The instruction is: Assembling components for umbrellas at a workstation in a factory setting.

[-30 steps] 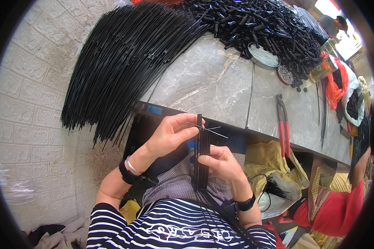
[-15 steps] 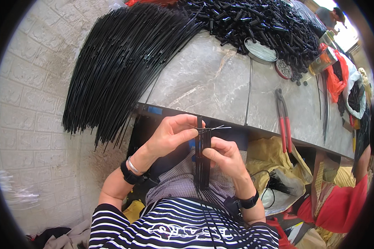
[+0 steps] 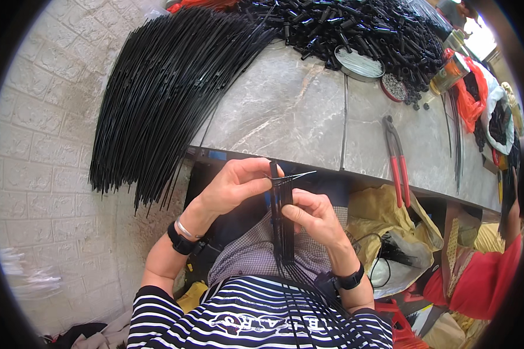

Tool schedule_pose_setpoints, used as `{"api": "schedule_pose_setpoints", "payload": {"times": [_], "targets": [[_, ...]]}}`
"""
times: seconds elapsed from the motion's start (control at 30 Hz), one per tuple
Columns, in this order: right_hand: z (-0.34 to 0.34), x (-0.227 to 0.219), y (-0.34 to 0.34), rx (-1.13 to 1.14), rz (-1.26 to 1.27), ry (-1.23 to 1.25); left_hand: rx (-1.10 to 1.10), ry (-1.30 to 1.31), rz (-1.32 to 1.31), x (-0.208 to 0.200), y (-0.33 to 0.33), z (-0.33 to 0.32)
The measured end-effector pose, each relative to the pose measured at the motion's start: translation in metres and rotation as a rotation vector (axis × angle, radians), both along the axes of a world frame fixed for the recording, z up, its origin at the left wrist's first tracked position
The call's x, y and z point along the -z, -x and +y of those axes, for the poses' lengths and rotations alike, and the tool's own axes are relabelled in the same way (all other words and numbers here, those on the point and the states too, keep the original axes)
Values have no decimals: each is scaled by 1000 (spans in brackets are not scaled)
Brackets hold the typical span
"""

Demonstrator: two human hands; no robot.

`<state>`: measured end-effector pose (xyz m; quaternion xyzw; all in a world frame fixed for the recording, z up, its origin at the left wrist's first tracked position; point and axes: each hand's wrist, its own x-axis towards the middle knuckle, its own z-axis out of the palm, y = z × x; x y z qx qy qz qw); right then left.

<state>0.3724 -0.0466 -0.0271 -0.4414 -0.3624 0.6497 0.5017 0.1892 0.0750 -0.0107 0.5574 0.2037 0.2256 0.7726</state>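
- Head view: the left hand (image 3: 234,187) has thumb and forefinger pinched together at the upper end of a bundle of black strips (image 3: 283,238), where thin pale wires (image 3: 301,174) cross it
- Right thumb and fingers of the right hand (image 3: 315,217) close on the bundle's right edge, lower down; it stands between the striped shirt (image 3: 239,299) and the table (image 3: 273,113)
- Step in hand, as I judge it: setting the wires across the strips; the next move seems to call for a firm left pinch, strips side by side
- On the table lie red-handled pliers (image 3: 396,157), a heap of black tubes (image 3: 361,26) and a sheaf of black rods (image 3: 157,104)
- White block lettering crosses the shirt; no other writing is readable
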Motion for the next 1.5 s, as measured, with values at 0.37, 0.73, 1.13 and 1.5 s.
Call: {"api": "schedule_pose_setpoints", "payload": {"times": [0.37,0.73,1.13,1.5], "targets": [[13,16,-14,-177,178,-35,-1,26,-117,-2,-2,-10],[41,28,-26,-368,333,-237,103,-221,-129,-23,-23,2],[27,27,-55,-105,127,-375,224,4,-106,-7,-72,25],[19,8,-48,158,82,-213,-82,52,-286,-14,-70,-6]]}}
